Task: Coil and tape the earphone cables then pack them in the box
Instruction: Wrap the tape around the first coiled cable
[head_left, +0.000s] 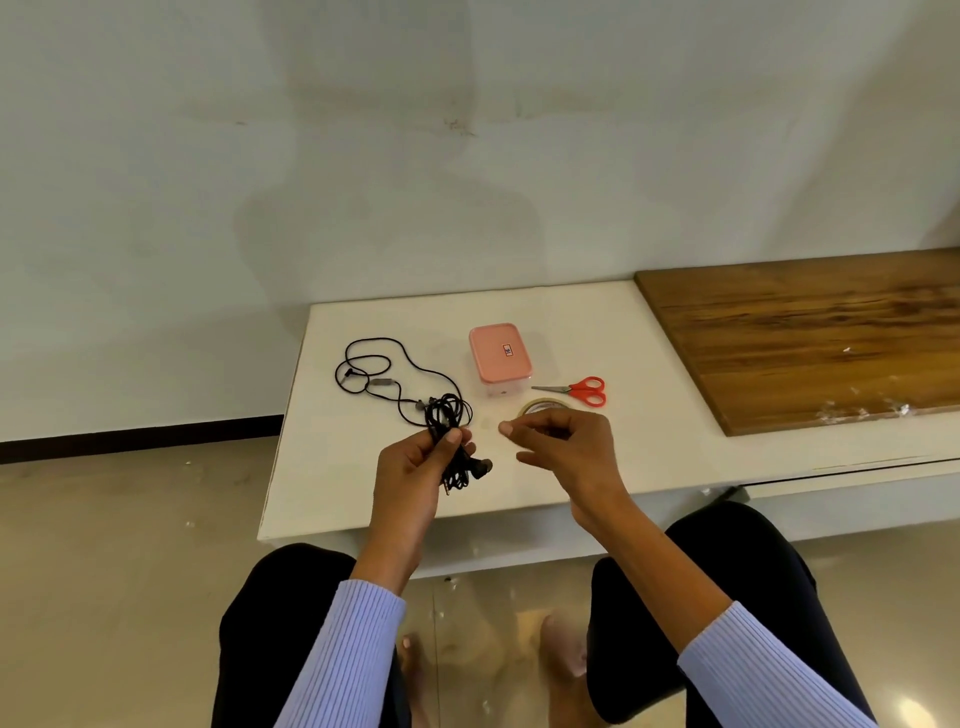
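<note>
Left hand (415, 462) grips coiled earphones (451, 441); right hand (558, 441) hovers, fingers curled.

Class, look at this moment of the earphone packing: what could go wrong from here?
1. The coiled earphone cable is only pinched in the left hand; it may spring loose before tape goes on.
2. The second earphone cable lies uncoiled right beside the coil and could snag.
3. The pink box has its lid on.

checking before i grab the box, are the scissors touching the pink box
Apart. The head view shows a strip of white table between the scissors tips and the pink box.
</note>
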